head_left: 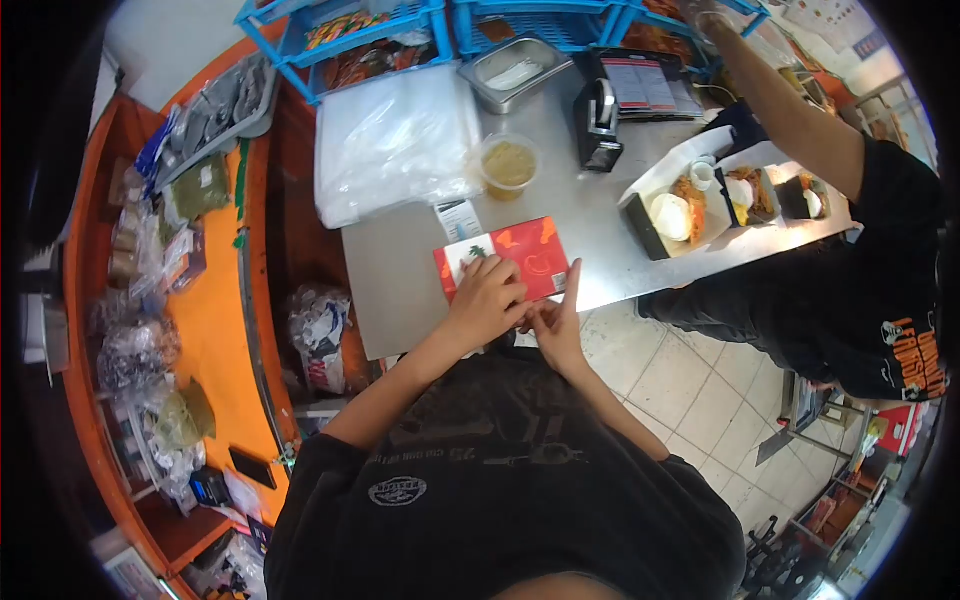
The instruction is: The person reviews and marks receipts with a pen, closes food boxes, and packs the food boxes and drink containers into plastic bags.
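Observation:
A closed red cardboard food box [525,243] with orange drawings and a white panel lies on the steel table in front of me. My left hand [487,300] presses on its top near the front edge, fingers bent and close together. At the front right corner is my right hand [557,333], its index finger stretched along the box's right side and the other fingers curled at the front edge. The fingertips of both hands nearly meet there, and some are hidden. A printed paper slip [459,221] sits just behind the box. Behind that stands a lidded clear tub [508,166] of tan contents.
Plastic bags [395,140] are stacked at the table's back left. A steel pan [515,72] and a black dispenser [598,125] stand behind. On the right are open food boxes [680,205], with a co-worker's arm [795,105] reaching over. An orange counter [215,320] runs along the left.

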`<state>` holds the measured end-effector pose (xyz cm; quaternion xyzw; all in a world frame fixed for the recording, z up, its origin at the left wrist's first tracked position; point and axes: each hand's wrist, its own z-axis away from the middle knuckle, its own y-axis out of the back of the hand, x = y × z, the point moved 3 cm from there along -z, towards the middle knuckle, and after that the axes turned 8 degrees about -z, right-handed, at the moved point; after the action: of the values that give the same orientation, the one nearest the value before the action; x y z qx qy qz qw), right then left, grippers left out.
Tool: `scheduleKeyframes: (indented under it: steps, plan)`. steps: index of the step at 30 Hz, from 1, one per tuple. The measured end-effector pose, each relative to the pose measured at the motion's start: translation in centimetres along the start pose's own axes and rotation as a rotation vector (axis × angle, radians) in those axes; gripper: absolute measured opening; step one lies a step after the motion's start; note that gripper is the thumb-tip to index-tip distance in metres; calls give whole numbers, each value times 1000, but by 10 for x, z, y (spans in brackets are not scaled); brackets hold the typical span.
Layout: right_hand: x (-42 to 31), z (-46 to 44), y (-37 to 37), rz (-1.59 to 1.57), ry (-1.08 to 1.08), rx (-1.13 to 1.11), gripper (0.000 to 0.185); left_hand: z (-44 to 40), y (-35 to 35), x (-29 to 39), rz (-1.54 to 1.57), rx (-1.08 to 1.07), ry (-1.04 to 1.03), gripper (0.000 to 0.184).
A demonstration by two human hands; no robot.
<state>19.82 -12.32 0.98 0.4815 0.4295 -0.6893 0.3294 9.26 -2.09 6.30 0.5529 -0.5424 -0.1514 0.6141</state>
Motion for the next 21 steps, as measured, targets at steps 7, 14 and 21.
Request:
scheduleKeyframes:
  steps: [7,14,21]
  plan:
    - [-86,-42,122,649,545,691,46,-14,-1,8,-144,134,146,70]
    - [-133,-107,274,1095,272,1008,28,-23,42,11,-227,-121,311,112]
    - [-115,-109,285,1084,421,716,16,47,123,-37,-433,-268,604,124]
